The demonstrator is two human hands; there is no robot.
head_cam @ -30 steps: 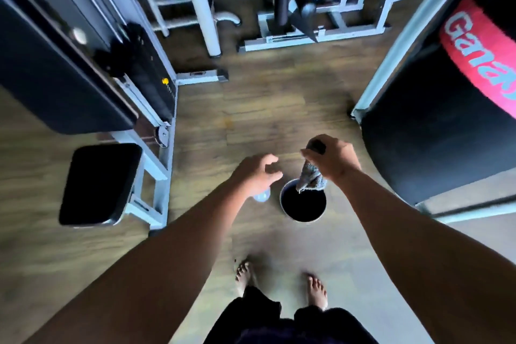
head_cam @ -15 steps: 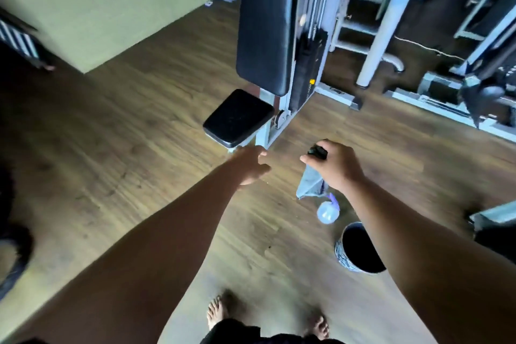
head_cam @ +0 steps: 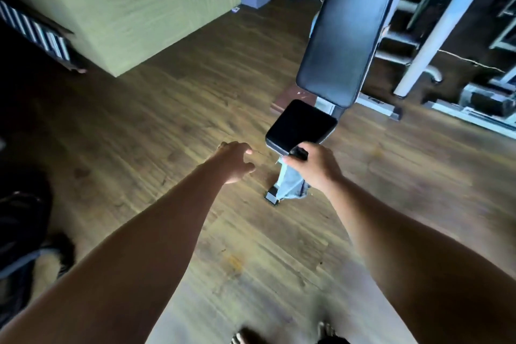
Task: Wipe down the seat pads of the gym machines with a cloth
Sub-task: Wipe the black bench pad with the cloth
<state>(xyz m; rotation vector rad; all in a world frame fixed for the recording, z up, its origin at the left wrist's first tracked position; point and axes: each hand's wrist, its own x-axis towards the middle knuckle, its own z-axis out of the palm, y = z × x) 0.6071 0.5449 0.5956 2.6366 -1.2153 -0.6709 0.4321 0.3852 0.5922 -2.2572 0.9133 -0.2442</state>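
The cloth [head_cam: 290, 182], pale grey-blue, hangs from the right hand [head_cam: 317, 166], whose fingers are curled tight around its top along with a small dark thing that cannot be made out. It hangs above the floor [head_cam: 167, 120], just at the near edge of the black seat pad [head_cam: 300, 124]; whether it touches the pad cannot be told. The left hand [head_cam: 233, 162] hovers beside it, fingers loose, holding nothing. A back pad [head_cam: 349, 31] rises tilted behind the seat.

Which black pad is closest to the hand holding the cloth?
The small square seat pad, beside the right hand gripping the cloth; the long back pad stands farther off.
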